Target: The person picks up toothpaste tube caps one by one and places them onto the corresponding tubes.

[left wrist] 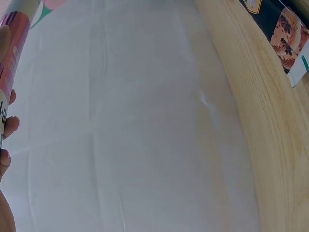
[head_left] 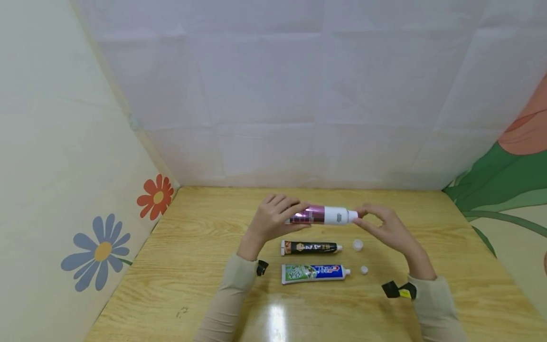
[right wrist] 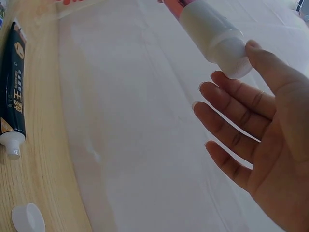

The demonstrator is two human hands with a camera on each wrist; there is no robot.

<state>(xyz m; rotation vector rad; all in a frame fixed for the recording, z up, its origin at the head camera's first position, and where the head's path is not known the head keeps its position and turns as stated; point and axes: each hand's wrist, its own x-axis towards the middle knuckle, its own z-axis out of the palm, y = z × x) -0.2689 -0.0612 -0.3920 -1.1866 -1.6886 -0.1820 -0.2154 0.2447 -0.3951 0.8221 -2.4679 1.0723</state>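
Observation:
A shiny pink and white tube [head_left: 316,215] is held sideways above the table, its white cap [head_left: 353,216] pointing right. My left hand [head_left: 273,216] grips the pink end; in the left wrist view only a few fingertips [left wrist: 10,126] show around it. At the other end, my right hand [head_left: 386,228] pinches the cap between thumb and index finger. The right wrist view has the thumb against the cap [right wrist: 233,58], with the other fingers spread below. Beneath lie a black toothpaste tube [head_left: 312,247] and a green and blue toothpaste tube [head_left: 314,273], both uncapped with nozzles facing right.
Two loose white caps, a larger cap [head_left: 357,244] and a smaller cap [head_left: 364,270], sit right of the lying tubes. The wooden table [head_left: 192,237] meets a white sheet [head_left: 265,118] at the back. Flower-printed walls [head_left: 102,251] stand at both sides.

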